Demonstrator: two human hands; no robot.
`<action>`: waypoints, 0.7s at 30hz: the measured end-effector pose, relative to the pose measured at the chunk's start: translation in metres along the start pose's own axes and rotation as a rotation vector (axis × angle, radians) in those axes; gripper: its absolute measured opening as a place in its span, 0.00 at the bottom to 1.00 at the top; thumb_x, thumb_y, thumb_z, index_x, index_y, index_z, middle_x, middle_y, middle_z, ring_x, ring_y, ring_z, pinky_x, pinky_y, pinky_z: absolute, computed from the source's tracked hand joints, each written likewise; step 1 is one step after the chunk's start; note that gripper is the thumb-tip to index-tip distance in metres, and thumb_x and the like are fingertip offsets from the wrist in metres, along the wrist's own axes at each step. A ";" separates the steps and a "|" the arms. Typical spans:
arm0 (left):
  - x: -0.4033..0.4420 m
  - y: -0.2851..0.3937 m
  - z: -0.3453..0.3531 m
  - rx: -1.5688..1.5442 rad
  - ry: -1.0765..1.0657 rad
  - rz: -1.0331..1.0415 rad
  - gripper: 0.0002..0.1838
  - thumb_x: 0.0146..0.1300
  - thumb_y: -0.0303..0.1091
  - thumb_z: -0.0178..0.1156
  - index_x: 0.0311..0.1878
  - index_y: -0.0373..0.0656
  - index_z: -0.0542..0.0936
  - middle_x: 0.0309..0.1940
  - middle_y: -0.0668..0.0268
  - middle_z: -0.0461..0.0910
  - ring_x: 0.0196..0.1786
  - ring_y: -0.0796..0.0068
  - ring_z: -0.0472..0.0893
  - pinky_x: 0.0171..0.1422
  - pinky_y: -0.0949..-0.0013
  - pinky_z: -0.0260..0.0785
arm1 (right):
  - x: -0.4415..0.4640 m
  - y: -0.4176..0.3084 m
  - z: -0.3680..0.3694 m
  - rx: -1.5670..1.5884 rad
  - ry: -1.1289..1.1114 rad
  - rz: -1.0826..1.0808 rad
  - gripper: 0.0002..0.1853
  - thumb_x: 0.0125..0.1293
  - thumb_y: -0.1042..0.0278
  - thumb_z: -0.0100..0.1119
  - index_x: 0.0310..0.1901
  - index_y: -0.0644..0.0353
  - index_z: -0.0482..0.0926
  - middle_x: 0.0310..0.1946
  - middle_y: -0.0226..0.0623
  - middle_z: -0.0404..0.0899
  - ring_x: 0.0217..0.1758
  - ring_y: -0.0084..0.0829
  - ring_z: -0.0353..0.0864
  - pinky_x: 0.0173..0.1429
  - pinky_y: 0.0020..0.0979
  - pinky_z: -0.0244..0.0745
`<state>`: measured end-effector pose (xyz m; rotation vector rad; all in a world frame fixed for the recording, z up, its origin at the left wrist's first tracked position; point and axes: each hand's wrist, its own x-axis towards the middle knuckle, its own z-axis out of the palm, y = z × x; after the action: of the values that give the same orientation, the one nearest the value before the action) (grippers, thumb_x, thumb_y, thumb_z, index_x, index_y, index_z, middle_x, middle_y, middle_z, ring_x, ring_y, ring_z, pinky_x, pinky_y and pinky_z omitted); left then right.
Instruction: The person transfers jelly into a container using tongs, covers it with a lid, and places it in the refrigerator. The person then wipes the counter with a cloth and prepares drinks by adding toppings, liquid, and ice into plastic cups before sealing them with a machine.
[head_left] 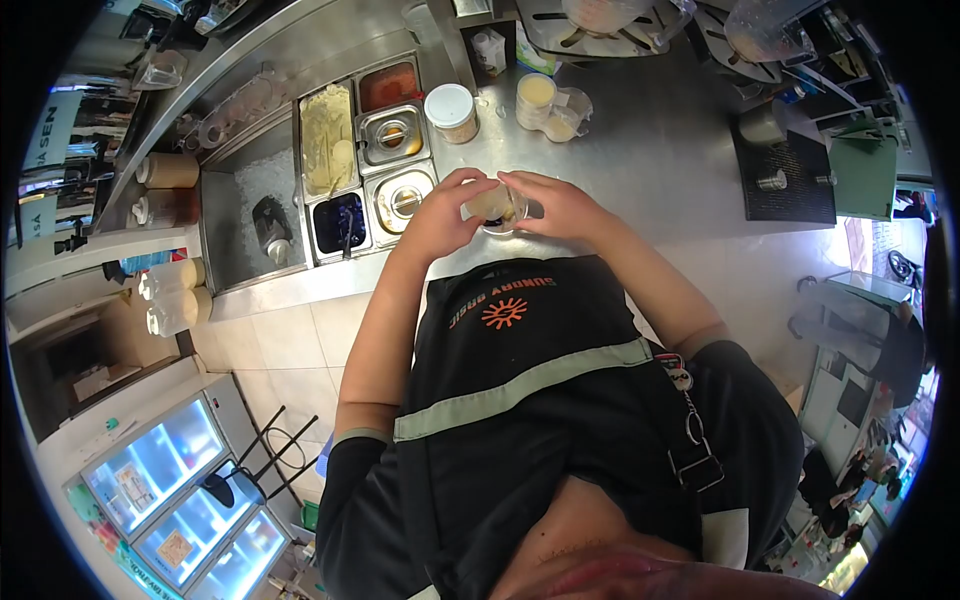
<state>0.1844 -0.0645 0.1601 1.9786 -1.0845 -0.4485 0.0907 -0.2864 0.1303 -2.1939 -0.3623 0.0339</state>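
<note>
My left hand (447, 214) and my right hand (566, 211) are curled around opposite sides of a small clear plastic cup (494, 208) at the counter's front edge. Pale material shows in its upper part, with something dark lower down; I cannot tell whether a lid is on it. Fingertips of both hands nearly meet at the cup's far side. Beyond the hands stands a white-lidded tub (451, 112). To its right are a cup of pale yellow stuff (537, 92) and a clear cup lying beside it (567, 112).
On the left, steel pans hold a pale yellow paste (327, 135), a red filling (388, 87) and a dark filling (340, 222). Two lidded pans (402, 199) sit beside them. An ice bin (262, 175) is further left, a black drip mat (785, 175) far right.
</note>
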 end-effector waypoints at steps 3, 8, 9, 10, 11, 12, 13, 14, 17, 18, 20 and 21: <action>-0.001 -0.001 -0.003 0.090 -0.019 -0.041 0.32 0.49 0.18 0.68 0.61 0.43 0.76 0.55 0.61 0.76 0.55 0.63 0.80 0.57 0.66 0.74 | -0.004 -0.001 -0.003 0.038 0.030 0.048 0.43 0.53 0.61 0.72 0.71 0.51 0.64 0.63 0.42 0.73 0.63 0.41 0.75 0.65 0.36 0.71; -0.004 -0.010 0.006 -0.716 0.020 -0.340 0.32 0.60 0.18 0.63 0.68 0.38 0.67 0.56 0.59 0.78 0.55 0.75 0.78 0.59 0.71 0.72 | 0.016 -0.029 -0.017 0.143 0.089 0.060 0.42 0.53 0.56 0.73 0.70 0.52 0.66 0.59 0.47 0.77 0.61 0.43 0.77 0.64 0.37 0.71; -0.006 -0.014 0.011 -0.807 0.042 -0.264 0.31 0.62 0.18 0.63 0.68 0.37 0.66 0.55 0.59 0.79 0.55 0.74 0.78 0.60 0.71 0.72 | 0.023 -0.038 -0.019 0.112 0.089 0.061 0.41 0.54 0.55 0.73 0.69 0.53 0.67 0.58 0.47 0.77 0.60 0.43 0.78 0.63 0.38 0.72; -0.010 -0.018 0.012 -0.807 0.033 -0.266 0.31 0.62 0.18 0.63 0.68 0.37 0.66 0.55 0.59 0.79 0.55 0.74 0.78 0.60 0.71 0.72 | 0.027 -0.043 -0.019 0.080 0.091 0.063 0.40 0.55 0.55 0.72 0.69 0.53 0.68 0.58 0.48 0.77 0.59 0.44 0.78 0.62 0.38 0.72; -0.011 -0.021 0.009 -0.826 0.039 -0.268 0.31 0.63 0.19 0.62 0.69 0.37 0.65 0.55 0.59 0.78 0.55 0.75 0.78 0.61 0.72 0.71 | 0.031 -0.044 -0.018 0.077 0.100 0.068 0.40 0.55 0.55 0.72 0.69 0.53 0.68 0.58 0.48 0.77 0.59 0.44 0.78 0.62 0.38 0.72; -0.010 -0.023 0.007 -0.847 0.043 -0.268 0.31 0.63 0.20 0.62 0.69 0.36 0.64 0.56 0.58 0.78 0.55 0.75 0.78 0.61 0.72 0.71 | 0.034 -0.042 -0.017 0.091 0.056 0.076 0.38 0.55 0.54 0.71 0.68 0.54 0.69 0.58 0.47 0.77 0.58 0.44 0.79 0.61 0.38 0.73; -0.011 -0.025 0.007 -0.849 0.027 -0.264 0.31 0.63 0.20 0.62 0.69 0.36 0.64 0.56 0.58 0.78 0.55 0.75 0.78 0.61 0.72 0.71 | 0.035 -0.042 -0.017 0.107 0.012 0.088 0.37 0.56 0.53 0.71 0.66 0.55 0.70 0.57 0.47 0.77 0.58 0.44 0.79 0.60 0.37 0.74; -0.014 -0.024 0.006 -0.894 0.047 -0.289 0.32 0.64 0.21 0.62 0.70 0.37 0.63 0.58 0.57 0.77 0.56 0.74 0.77 0.62 0.71 0.69 | 0.035 -0.045 -0.017 0.107 0.026 0.103 0.37 0.56 0.53 0.71 0.66 0.55 0.70 0.57 0.47 0.77 0.58 0.44 0.79 0.60 0.37 0.74; -0.025 -0.047 0.012 -1.026 0.051 -0.297 0.44 0.60 0.28 0.68 0.75 0.41 0.54 0.68 0.52 0.67 0.65 0.66 0.72 0.68 0.65 0.64 | 0.028 -0.049 -0.010 0.119 0.065 0.211 0.34 0.58 0.57 0.70 0.65 0.55 0.70 0.54 0.48 0.79 0.55 0.40 0.81 0.58 0.35 0.75; -0.031 -0.061 0.017 -0.776 0.023 -0.314 0.51 0.55 0.31 0.72 0.76 0.42 0.50 0.70 0.50 0.63 0.68 0.62 0.68 0.70 0.62 0.61 | 0.020 -0.042 -0.002 0.410 0.253 0.294 0.33 0.59 0.63 0.69 0.65 0.57 0.69 0.54 0.45 0.79 0.56 0.37 0.80 0.59 0.34 0.75; -0.035 -0.093 0.037 -0.479 -0.086 -0.332 0.68 0.40 0.41 0.81 0.78 0.41 0.42 0.75 0.49 0.52 0.74 0.53 0.59 0.76 0.56 0.52 | -0.004 -0.027 0.012 0.871 0.566 0.386 0.32 0.62 0.73 0.64 0.67 0.58 0.64 0.50 0.39 0.79 0.56 0.30 0.79 0.59 0.33 0.76; -0.034 -0.101 0.050 -0.437 -0.112 -0.303 0.69 0.38 0.42 0.83 0.77 0.38 0.43 0.74 0.49 0.54 0.75 0.53 0.56 0.78 0.56 0.49 | -0.019 -0.030 0.017 0.857 0.633 0.400 0.32 0.62 0.73 0.64 0.67 0.58 0.64 0.50 0.39 0.79 0.56 0.30 0.79 0.59 0.33 0.76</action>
<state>0.1870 -0.0314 0.0473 1.7382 -0.6770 -0.8873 0.0624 -0.2618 0.1418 -1.2940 0.3958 -0.2392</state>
